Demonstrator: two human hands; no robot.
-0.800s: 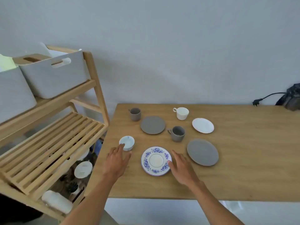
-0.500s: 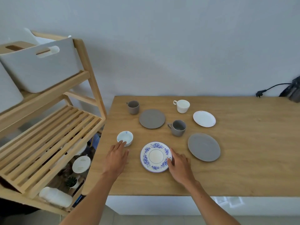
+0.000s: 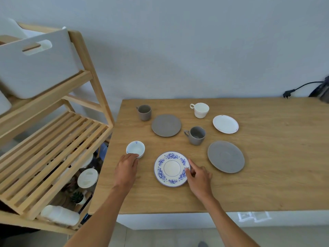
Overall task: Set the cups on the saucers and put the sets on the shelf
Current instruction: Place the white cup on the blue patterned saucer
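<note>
Right now the left hand (image 3: 126,166) has fingertips touching the small white cup (image 3: 135,149) w/o closing round it. Right hand (image 3: 199,175) pinches the blue-floral saucer (image 3: 171,168) at its 3 o'clock rim. Both sit on the wooden table (image 3: 267,175); shelf (image 3: 53,148) at 9 o'clock.

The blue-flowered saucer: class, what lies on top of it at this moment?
No cup sits on the blue-flowered saucer; its centre is bare. Only the right hand's fingertips overlap its right rim, hiding a small part. The small white cup stands apart, on the table.
</note>
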